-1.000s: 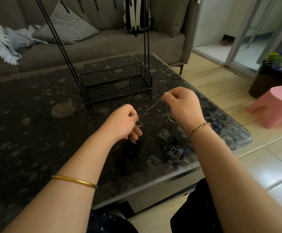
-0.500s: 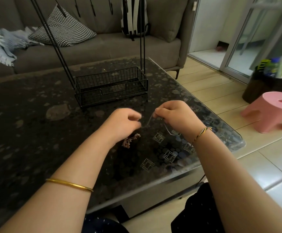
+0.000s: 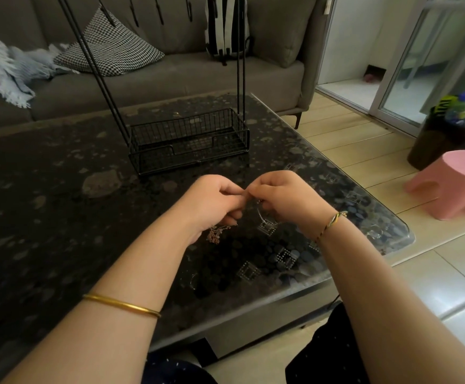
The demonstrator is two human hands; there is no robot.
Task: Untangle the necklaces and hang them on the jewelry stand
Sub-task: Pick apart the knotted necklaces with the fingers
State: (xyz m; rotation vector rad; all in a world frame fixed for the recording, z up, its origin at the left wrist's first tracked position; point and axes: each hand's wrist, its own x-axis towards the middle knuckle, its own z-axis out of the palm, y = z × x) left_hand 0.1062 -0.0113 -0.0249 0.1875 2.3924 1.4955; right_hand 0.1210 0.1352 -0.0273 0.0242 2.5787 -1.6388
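Nearest, behind the grips: two bare forearms, with a plain gold bangle (image 3: 120, 304) on the left and a twisted gold-and-dark bracelet (image 3: 331, 225) at the right wrist.

Left grip (image 3: 214, 200) and right grip (image 3: 284, 200) side by side just above the desk (image 3: 59, 217), knuckles up, fingertips touching one another. Both closed to a tight pinch, thumbs against curled fingers, on the necklaces (image 3: 262, 217). Seen as a fine pale chain looping down under the right grip. Exact pinch point hidden between the fingertips. Below the left grip, a small pinkish beaded cluster (image 3: 216, 235), hanging from the palm side. Contact with the desk not discernible.

Under and around the grips: dark speckled glass top, with small square patterns toward the right grip's side.

Beyond the grips, slightly to the left: jewelry stand (image 3: 189, 142), a black wire basket base on the desk with thin black rods rising out of the top of the view. Well apart from both grips, nothing visibly hung on it.

Farther beyond: grey sofa (image 3: 170, 79), bearing a houndstooth cushion (image 3: 115, 51), a pale blue fringed throw (image 3: 7, 67) far to the left, and a black-and-white striped bag (image 3: 225, 29) against the backrest.

To the right of the right grip, off the desk: pink plastic stool (image 3: 453, 184) on the tiled floor, with a dark bin (image 3: 442, 137) beyond it.
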